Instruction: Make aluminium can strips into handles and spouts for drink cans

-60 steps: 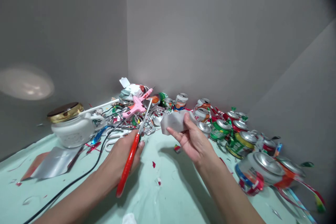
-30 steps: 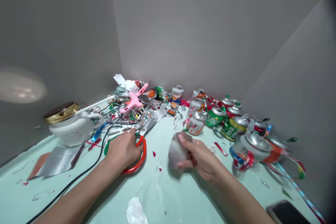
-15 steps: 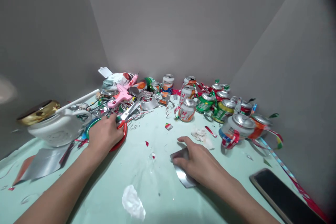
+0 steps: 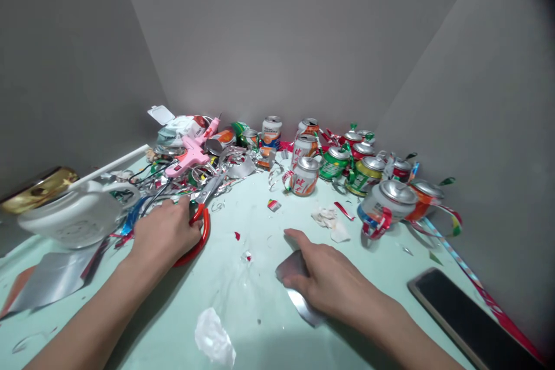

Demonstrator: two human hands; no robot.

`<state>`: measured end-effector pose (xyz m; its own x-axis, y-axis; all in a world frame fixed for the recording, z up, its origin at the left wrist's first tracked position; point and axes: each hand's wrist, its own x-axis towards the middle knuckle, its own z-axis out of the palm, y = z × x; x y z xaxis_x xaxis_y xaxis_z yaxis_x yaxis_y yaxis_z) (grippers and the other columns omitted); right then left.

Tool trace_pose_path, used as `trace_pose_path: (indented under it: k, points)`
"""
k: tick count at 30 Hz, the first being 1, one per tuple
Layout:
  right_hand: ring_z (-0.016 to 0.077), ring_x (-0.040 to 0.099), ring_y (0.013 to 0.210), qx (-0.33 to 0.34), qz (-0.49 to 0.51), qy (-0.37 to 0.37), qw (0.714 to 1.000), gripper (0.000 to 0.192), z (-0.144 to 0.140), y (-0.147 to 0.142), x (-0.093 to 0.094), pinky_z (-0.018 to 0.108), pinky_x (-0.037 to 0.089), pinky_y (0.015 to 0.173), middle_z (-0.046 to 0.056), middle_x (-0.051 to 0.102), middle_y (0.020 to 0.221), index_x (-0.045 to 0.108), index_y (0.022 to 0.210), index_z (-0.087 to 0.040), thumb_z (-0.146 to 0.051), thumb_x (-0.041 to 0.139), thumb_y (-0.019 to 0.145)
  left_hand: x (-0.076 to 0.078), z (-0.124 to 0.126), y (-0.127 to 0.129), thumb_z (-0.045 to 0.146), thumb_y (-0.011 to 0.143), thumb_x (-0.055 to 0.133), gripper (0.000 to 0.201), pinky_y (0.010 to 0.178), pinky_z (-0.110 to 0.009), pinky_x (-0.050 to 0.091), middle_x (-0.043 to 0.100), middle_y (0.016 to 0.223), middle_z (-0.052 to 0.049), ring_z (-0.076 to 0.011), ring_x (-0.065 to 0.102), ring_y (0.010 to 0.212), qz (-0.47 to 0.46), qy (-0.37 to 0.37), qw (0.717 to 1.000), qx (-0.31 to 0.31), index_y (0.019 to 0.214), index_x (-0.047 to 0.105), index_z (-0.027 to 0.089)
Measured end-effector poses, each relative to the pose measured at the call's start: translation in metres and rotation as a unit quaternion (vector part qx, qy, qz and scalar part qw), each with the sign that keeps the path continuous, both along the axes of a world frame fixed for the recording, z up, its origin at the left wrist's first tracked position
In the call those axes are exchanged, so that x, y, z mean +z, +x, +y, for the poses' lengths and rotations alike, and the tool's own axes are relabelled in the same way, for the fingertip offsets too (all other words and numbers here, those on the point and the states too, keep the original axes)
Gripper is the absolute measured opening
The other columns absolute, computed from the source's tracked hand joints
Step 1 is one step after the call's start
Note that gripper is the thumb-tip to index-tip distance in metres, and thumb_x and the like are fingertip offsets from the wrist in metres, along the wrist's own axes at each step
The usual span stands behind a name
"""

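Note:
My left hand (image 4: 162,234) lies over the red handles of a pair of scissors (image 4: 203,208) that rests flat on the pale green table (image 4: 260,324), blades pointing toward the back clutter. My right hand (image 4: 327,280) presses palm-down on a curved silver sheet of cut can metal (image 4: 299,292) lying on the table in front of me; fingers cover most of it.
Several cut drink cans (image 4: 347,165) crowd the back right. A pink glue gun (image 4: 191,156) tops a scrap tangle at back left. A white pot with a gold lid (image 4: 65,214), a silver sheet (image 4: 47,277), crumpled tissue (image 4: 212,338) and a dark phone (image 4: 468,318) lie around.
Both hands came down from mid-air. The left laid the scissors on the table at the left. The right lowered the metal sheet and now holds it flat on the table.

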<state>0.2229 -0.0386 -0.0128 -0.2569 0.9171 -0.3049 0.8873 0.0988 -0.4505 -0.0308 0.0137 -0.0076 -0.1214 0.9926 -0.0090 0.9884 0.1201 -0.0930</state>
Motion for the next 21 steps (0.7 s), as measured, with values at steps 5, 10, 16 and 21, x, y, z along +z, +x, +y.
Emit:
trace_pose_path:
  k: [5,10,16,21]
  points:
    - [0.0276,0.057,0.086,0.014,0.011,0.006,1.000,0.065,-0.002,0.004,-0.002,0.032,0.035,0.066,0.009,0.065,0.089,0.035,0.135,-0.022,-0.036,0.057,0.075,-0.002,0.000,0.002,0.047,0.077,0.039,0.036,0.048,-0.035,0.036,0.062,0.088,-0.016,-0.0369,0.060,0.078,-0.011,0.018,1.000,-0.004,0.092,0.054,0.018]
    - [0.0256,0.058,0.088,0.041,0.030,-0.031,0.998,0.070,-0.005,0.006,-0.001,0.032,0.038,0.071,0.009,0.065,0.096,0.032,0.137,-0.023,-0.033,0.058,0.073,0.000,-0.010,0.013,0.046,0.081,0.039,0.039,0.050,-0.036,0.040,0.063,0.089,-0.015,-0.0360,0.061,0.078,-0.039,0.063,0.997,-0.036,0.100,0.055,0.016]
    - [0.0291,0.058,0.090,0.056,-0.009,-0.028,0.998,0.076,-0.005,0.012,0.000,0.034,0.040,0.070,0.010,0.065,0.097,0.028,0.139,-0.026,-0.031,0.059,0.069,-0.003,-0.041,0.037,0.023,0.081,0.050,0.011,0.052,-0.023,0.042,0.061,0.063,0.002,-0.0114,0.056,0.054,-0.281,0.220,0.894,-0.269,0.075,0.058,0.019]
    - [0.0259,0.060,0.090,0.016,0.026,-0.034,0.999,0.071,-0.010,0.021,-0.004,0.034,0.042,0.074,0.006,0.068,0.096,0.029,0.138,-0.027,-0.029,0.056,0.073,0.002,-0.052,0.042,0.019,0.078,0.057,0.003,0.048,-0.018,0.041,0.062,0.063,0.005,-0.0070,0.053,0.049,-0.276,0.381,0.856,-0.213,0.077,0.058,0.021]
